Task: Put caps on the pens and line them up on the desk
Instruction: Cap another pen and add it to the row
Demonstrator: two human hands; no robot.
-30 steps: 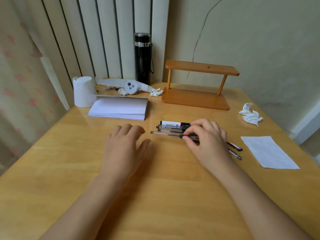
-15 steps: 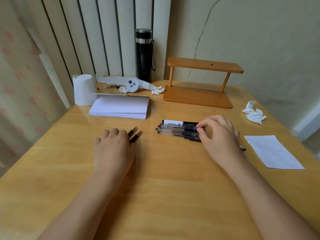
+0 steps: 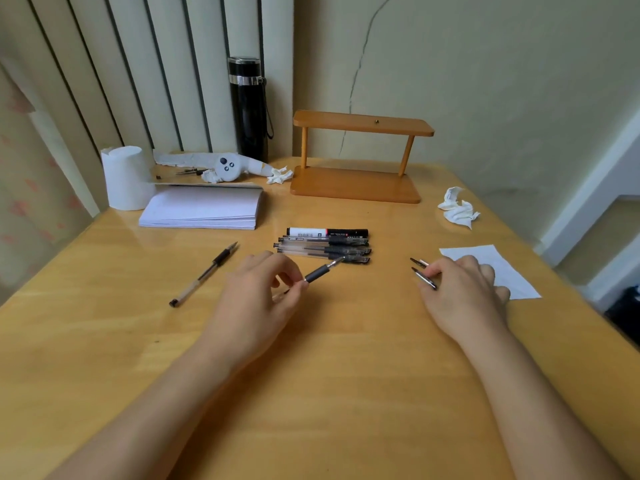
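wooden desk (image 3: 346, 393), pale wall and ribbed panel behind; listed from the near edge outward.

- left hand (image 3: 256, 299): fingers pinched together on an uncapped pen (image 3: 317, 273) at its dark grip, bare tip aimed at the row ahead and close to its nearest pen; whether it touches, i cannot tell.
- right hand (image 3: 464, 292): resting on the desk, fingers curled at two loose caps (image 3: 423, 274); from here i cannot tell whether they are pinched or only touched.
- second uncapped pen (image 3: 204, 273): lying free on the desk well to the left of the left hand, tip pointing away.
- row of capped pens (image 3: 325, 247): four lying side by side, touching, the white-barrelled marker farthest; between the two hands and just beyond them.
- sheet of paper (image 3: 491, 270): flat, partly under the right hand.
- farther off: notepad (image 3: 202, 209), crumpled tissue (image 3: 459, 207), wooden stand (image 3: 356, 157), paper roll (image 3: 124, 178), black flask (image 3: 248, 109).

step in hand, as i judge it: capping the pen held in the left hand. the next move calls for one cap lifted cleanly, its open end turned to the tip, both hands brought together, then a straight push home. two pens appear left to cap; the row wants both.
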